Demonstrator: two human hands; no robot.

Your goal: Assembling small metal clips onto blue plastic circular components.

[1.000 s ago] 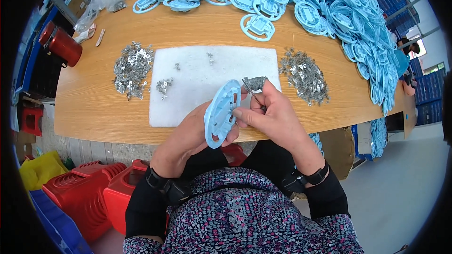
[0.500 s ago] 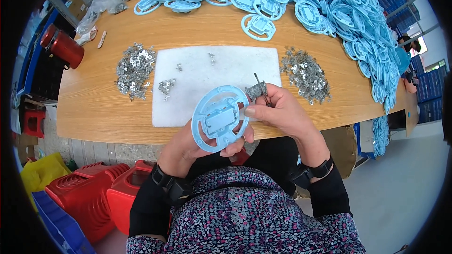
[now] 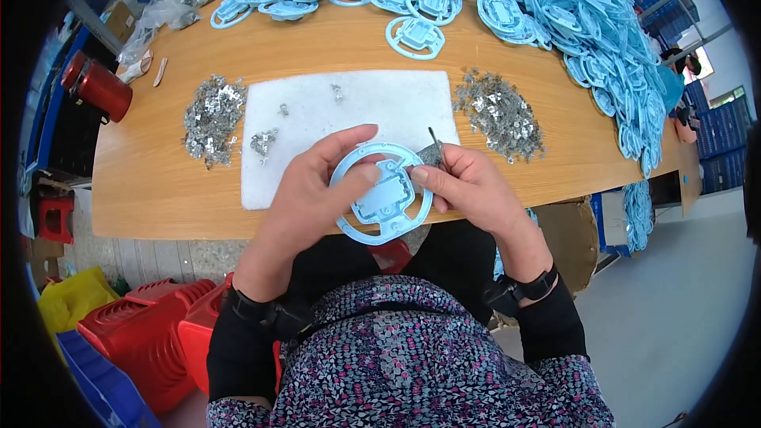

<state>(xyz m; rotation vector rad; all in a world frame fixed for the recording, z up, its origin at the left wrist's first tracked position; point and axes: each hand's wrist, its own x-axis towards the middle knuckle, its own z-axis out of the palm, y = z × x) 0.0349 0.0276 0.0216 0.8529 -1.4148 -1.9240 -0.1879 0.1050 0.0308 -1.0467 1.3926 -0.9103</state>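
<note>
A light-blue plastic steering-wheel-shaped part (image 3: 384, 208) is held up in front of me, over the table's near edge, with its ribbed inner side toward me. My left hand (image 3: 305, 190) grips it at the left, thumb lying across its middle and index finger raised past the upper rim. My right hand (image 3: 483, 194) is closed at the wheel's right side, its thumb at the rim. Between those fingers is a thin dark tool (image 3: 435, 141) beside a grey wrapped lump (image 3: 431, 155); its exact kind is unclear. Beyond lies a white foam mat (image 3: 349, 103) bearing a few metal clips (image 3: 263, 141).
Heaps of small metal clips lie left (image 3: 214, 120) and right (image 3: 501, 116) of the mat. A large pile of blue wheel parts (image 3: 555, 20) covers the table's far right. A red canister (image 3: 97, 87) stands at the left edge; red stools (image 3: 135, 337) are below.
My left hand has come from behind the wheel to its left side, thumb now over its face. The wheel has shifted right and turned. My right hand stays near its edge with the tool.
</note>
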